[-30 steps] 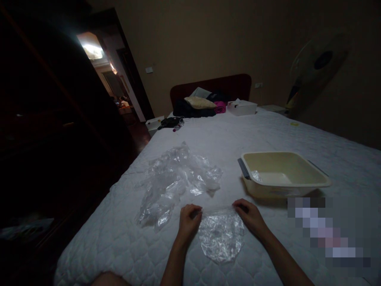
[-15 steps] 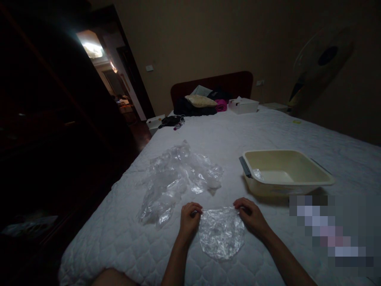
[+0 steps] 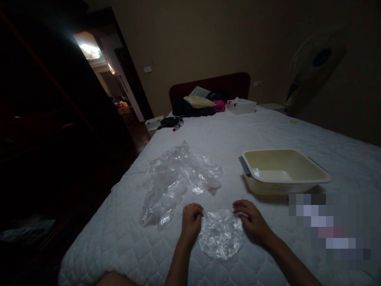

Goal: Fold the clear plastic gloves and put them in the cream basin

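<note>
A dim home bedroom: a quilted white bed (image 3: 238, 135) with a dark headboard (image 3: 210, 85) at 12 o'clock, a fan (image 3: 315, 65) at 2, an open doorway (image 3: 101, 75) at 10.

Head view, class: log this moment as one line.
left hand: pinching clear plastic bag | right hand: pressing bag's other corner | bag: flat on bed | nearby: plastic pile, cream basin

a white quilted bed (image 3: 125, 246) carries everything. a flat crumpled clear plastic sheet (image 3: 220, 234) lies near its close edge, a heap of clear plastic bags (image 3: 175, 180) lies just to its left and further back, and a cream plastic basin (image 3: 282, 171) sits to the right. at the far end, by the headboard, lie a white box (image 3: 241, 106), a pale pillow (image 3: 199, 102), dark clothes (image 3: 190, 110) and a pink item (image 3: 220, 106).
</note>
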Tool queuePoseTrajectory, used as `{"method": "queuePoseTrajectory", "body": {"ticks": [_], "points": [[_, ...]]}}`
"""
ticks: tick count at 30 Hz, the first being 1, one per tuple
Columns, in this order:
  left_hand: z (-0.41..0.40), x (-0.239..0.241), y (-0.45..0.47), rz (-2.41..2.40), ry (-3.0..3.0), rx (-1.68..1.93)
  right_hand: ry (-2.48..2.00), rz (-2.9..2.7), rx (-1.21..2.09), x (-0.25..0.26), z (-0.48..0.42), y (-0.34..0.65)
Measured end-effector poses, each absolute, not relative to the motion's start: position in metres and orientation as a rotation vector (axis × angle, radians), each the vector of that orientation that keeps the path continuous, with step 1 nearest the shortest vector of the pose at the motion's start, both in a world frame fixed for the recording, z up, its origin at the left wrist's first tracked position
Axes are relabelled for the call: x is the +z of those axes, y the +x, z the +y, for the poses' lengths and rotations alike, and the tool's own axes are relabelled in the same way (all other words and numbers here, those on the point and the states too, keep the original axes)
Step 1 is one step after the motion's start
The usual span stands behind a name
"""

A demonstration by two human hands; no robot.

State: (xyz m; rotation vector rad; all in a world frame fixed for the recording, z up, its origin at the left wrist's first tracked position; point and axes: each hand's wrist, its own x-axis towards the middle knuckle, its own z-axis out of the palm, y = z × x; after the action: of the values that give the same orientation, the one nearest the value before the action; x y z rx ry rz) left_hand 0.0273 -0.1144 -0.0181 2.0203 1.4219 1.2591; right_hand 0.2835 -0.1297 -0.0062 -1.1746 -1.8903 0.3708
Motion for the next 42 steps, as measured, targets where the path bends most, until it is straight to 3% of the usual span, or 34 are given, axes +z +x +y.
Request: {"method": "queuePoseTrajectory", "body": {"ticks": [8, 17, 22, 33, 42], "points": [[-0.116, -0.014, 0.029, 1.433, 2.007, 1.254, -1.213, -2.161, 0.542, 0.028, -0.141, 0.257], [-0.125, -0.002, 0.021, 1.352, 2.007, 1.321, -1.185, -2.494, 0.677, 0.016, -0.164, 0.25], [-0.139, 0.023, 0.012, 0.977, 2.473, 0.968, -1.165, -2.509, 0.682, 0.015, -0.159, 0.252], [-0.146, 0.009, 0.01, 1.148, 2.446, 1.002, -1.436, -1.874, 0.422, 0.018, -0.148, 0.254], [-0.151, 0.009, 0.002, 1.321, 2.304, 1.164, -1.556, -1.711, 0.486, 0.016, -0.144, 0.268]]}}
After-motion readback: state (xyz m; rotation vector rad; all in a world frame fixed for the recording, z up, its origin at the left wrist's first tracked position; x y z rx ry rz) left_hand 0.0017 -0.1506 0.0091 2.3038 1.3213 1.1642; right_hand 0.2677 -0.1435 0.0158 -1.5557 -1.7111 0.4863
